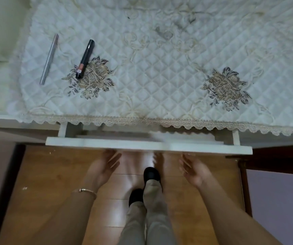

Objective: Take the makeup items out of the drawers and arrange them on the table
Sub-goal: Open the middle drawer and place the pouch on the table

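Observation:
A slim silver makeup pencil (49, 59) and a black tube with a pink label (85, 59) lie on the left part of the quilted cream tablecloth (160, 68). Below the table's front edge a white drawer (142, 145) stands pulled out a little; its inside is hidden. My left hand (103, 167) and my right hand (194, 169) are just under the drawer front, palms facing each other, fingers spread, holding nothing. The fingertips reach up beneath the front panel; I cannot tell whether they touch it.
The cloth has two brown embroidered flowers (226, 88) and a lace fringe along the front edge. My legs and black slippers (151, 174) stand on the wooden floor under the drawer. A dark wooden frame (244, 174) lies at the right.

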{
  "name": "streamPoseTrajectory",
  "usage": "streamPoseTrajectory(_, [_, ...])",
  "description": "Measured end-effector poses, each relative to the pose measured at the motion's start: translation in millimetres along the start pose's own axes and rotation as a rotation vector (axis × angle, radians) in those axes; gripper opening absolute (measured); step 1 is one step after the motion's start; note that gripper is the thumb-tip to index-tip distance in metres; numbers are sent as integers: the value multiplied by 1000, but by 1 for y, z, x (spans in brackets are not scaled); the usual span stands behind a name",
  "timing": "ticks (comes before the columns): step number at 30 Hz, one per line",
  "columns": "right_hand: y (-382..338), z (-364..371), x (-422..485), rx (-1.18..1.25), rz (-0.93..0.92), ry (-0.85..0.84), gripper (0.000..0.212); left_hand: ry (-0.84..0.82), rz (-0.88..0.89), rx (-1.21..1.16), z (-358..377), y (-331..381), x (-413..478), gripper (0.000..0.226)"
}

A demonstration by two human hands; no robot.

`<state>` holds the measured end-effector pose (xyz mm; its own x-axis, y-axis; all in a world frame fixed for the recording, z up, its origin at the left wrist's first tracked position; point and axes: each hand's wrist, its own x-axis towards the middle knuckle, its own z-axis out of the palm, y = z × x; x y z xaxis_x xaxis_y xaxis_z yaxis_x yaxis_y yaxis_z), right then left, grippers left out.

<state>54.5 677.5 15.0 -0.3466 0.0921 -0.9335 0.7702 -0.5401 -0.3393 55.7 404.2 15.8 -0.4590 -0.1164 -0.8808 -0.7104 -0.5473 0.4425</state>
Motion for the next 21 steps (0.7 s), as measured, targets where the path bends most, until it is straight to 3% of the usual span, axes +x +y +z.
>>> streamPoseTrajectory(3, [31,-14,-31,-55,1,6,21,-10,-20,102,-23,-21,-31,20])
streamPoseTrajectory(6, [58,-23,-71,-370,-152,69,23,8,84,434,-39,-34,-73,23])
streamPoseTrajectory(9, [67,-25,-114,-737,-522,66,10,7,437,768,-47,-26,-120,17])
streamPoseTrajectory(14, [32,-12,-139,-1140,-1060,180,24,23,957,1194,-49,13,-139,22])
streamPoseTrajectory(19, [4,-7,-119,-1513,-933,260,31,107,945,1551,-50,23,-106,45])
streamPoseTrajectory(21, [9,-8,-120,-1552,-950,272,30,112,952,1575,-53,18,-103,39])
